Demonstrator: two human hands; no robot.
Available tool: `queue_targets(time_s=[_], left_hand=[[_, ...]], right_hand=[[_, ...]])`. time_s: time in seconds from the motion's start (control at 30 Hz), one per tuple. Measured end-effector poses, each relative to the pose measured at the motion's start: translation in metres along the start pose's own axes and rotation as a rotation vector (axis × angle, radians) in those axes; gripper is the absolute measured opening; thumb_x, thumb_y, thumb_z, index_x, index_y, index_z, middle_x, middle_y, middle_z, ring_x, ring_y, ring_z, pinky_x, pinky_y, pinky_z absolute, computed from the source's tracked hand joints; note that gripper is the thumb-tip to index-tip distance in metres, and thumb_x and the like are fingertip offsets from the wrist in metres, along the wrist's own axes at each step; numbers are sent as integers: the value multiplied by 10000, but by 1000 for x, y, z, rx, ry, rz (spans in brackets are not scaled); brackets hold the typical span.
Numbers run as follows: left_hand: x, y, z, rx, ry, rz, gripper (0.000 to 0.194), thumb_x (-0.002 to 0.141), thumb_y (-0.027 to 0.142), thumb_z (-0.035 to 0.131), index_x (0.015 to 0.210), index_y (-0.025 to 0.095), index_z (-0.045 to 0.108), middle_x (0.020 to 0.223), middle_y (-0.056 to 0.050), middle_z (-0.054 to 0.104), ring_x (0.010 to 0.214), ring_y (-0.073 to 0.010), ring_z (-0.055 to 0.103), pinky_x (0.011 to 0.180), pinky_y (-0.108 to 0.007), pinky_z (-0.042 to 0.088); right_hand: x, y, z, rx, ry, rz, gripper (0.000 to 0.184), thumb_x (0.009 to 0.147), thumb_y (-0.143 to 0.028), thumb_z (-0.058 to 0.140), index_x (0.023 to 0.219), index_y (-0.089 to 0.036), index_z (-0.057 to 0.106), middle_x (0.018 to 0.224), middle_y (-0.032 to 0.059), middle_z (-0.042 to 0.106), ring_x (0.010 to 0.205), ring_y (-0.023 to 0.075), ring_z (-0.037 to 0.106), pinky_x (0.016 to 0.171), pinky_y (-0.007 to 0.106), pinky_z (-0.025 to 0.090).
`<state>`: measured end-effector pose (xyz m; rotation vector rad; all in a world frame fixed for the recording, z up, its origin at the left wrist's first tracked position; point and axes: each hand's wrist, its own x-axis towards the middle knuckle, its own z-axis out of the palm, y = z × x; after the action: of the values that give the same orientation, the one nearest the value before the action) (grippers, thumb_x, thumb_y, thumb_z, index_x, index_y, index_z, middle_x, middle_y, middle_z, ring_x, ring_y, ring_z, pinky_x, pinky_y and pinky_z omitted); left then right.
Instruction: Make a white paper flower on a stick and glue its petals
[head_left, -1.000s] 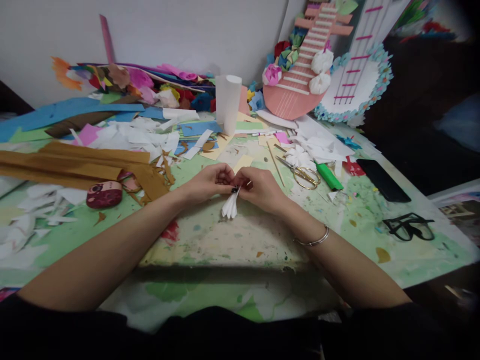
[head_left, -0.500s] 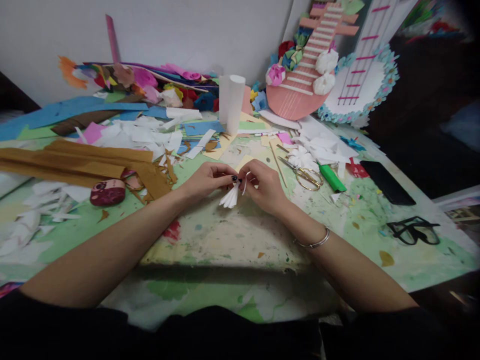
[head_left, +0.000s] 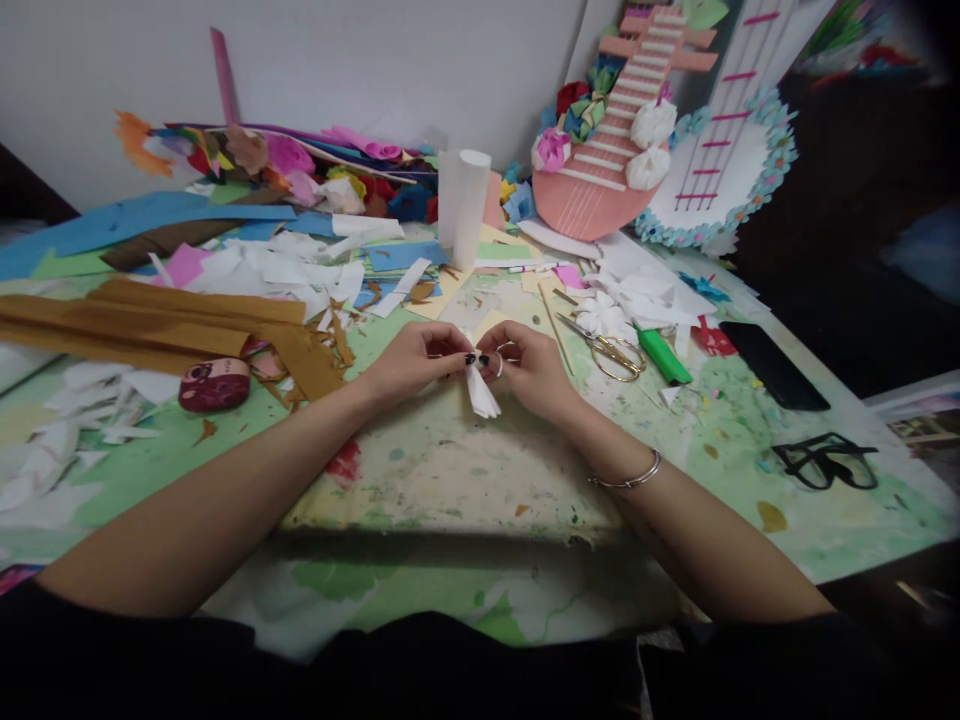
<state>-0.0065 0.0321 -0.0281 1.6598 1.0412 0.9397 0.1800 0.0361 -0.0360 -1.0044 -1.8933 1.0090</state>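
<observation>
Above the table's front, a small white paper flower point(head_left: 483, 394) hangs with its petals pointing down and its narrow end at the top. My left hand point(head_left: 431, 355) pinches that narrow end between thumb and finger. From the other side, my right hand point(head_left: 529, 370) pinches it too, with the fingertips of both hands almost touching. A thin white loop of paper curls against my right fingers. The tips of several fingers are hidden behind the thumbs and the paper.
Gold-handled scissors point(head_left: 616, 358), a green tube point(head_left: 663, 355), a black phone point(head_left: 774, 364) and glasses point(head_left: 825, 462) lie at right. Brown crepe paper point(head_left: 150, 330), white scraps point(head_left: 277, 265) and a dark red case point(head_left: 214, 385) cover the left. White rolls point(head_left: 472, 205) and a paper lute point(head_left: 600, 190) stand behind.
The flower's petals have swung from lower left to lower right as the paper turned in my fingers. My right thumb has shifted closer to my left thumb. Both arms stay nearly in place.
</observation>
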Motion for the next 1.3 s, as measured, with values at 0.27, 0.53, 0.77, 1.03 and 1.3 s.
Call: queue_targets(time_s=[0.27,0.53,0.77,1.03,1.3], left_hand=[[0,0,0,-38,2,-55,168,679,251,698,747,112,631,665,-20,622,611,-103,560,596,-238,448],[0,-1,0,-80,-11,-82,178,674,252,716,740,104,642,668,-13,620,616,-94,556,609,-231,444],[0,-3,-2,-135,-31,-81,189,670,263,739,751,113,657,709,-30,657,673,-119,600,669,-256,467],[1,-7,-6,-91,-158,-12,139,667,246,743,730,132,693,787,-51,679,748,-143,617,746,-283,481],[1,-9,-5,-1,-195,12,121,662,227,734,710,126,686,804,-59,669,767,-154,618,736,-287,477]], right_hand=[[3,4,1,-113,-36,-2,79,777,-196,546,804,-171,615,805,22,654,722,120,557,685,269,431],[3,-1,1,98,-72,53,39,756,-195,577,781,-165,583,770,9,611,698,103,535,672,261,428],[2,-1,-2,444,-111,289,137,700,-235,685,783,-147,621,694,6,604,596,84,516,584,251,428],[2,1,-3,558,-115,378,117,661,-177,715,735,-136,634,653,13,621,571,83,538,592,258,447],[2,0,-2,465,-91,312,129,595,-107,691,705,-135,629,646,-1,641,577,84,564,583,236,450]])
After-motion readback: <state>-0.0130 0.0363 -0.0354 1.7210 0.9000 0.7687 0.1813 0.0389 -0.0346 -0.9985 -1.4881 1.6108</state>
